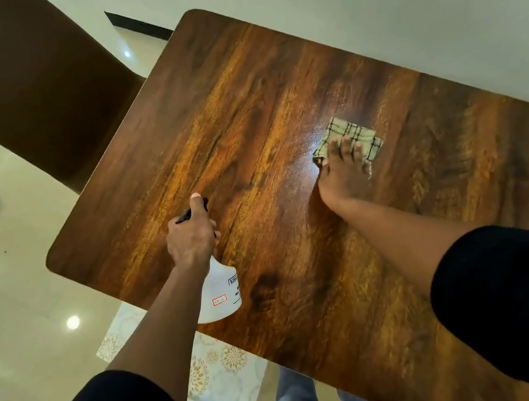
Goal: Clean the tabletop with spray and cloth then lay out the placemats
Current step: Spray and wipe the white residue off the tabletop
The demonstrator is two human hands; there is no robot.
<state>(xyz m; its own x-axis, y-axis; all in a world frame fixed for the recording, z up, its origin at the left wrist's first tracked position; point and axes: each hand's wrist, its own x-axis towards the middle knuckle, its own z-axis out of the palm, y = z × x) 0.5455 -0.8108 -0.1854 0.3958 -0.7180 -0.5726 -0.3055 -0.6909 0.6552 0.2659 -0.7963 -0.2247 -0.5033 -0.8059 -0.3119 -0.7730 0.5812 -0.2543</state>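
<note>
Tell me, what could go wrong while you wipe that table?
1. The left hand holds the spray bottle over the table's near edge; if the grip loosens, it might drop to the floor.
2. The right hand presses flat on a small folded cloth; the cloth could slide out from under the fingers on the wet, shiny patch.
3. The placemats lie below the edge, so stray spray may wet them.

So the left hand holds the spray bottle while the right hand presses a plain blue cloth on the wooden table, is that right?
Not quite: the cloth is not plain blue. The head view shows it is beige with dark check lines. The rest holds: the left hand holds the spray bottle, and the right hand presses the cloth on the wooden table.
</note>
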